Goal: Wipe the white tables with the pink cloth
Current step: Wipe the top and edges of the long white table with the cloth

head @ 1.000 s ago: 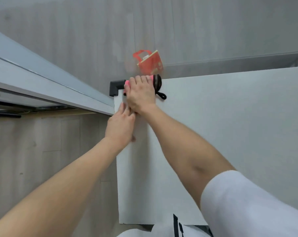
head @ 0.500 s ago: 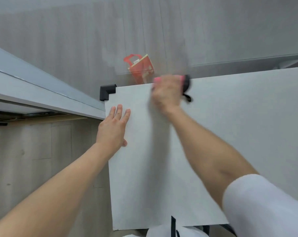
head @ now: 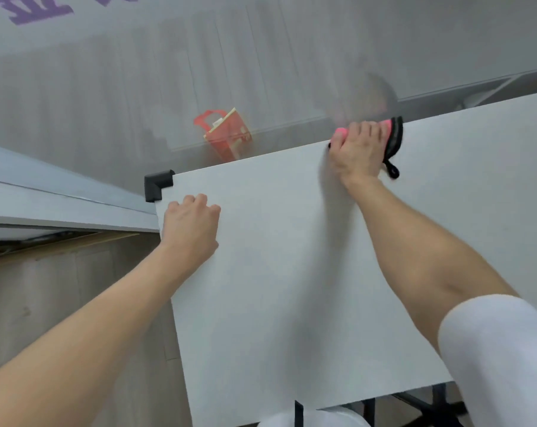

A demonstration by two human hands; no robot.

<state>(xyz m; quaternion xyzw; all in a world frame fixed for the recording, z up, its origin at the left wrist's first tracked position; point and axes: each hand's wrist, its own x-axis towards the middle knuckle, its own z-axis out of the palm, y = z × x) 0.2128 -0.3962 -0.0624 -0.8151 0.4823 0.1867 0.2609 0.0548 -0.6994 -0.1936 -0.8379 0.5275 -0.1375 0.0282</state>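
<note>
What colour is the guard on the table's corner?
Black; the corner guard shows clearly in the head view.

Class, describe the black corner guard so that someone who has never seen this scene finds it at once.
Find the big white table filling the middle of the view. Follow its left edge to the far corner, just beyond the left hand. The corner guard caps that corner: black and L-shaped, unlike the red carton on the floor behind.
</note>
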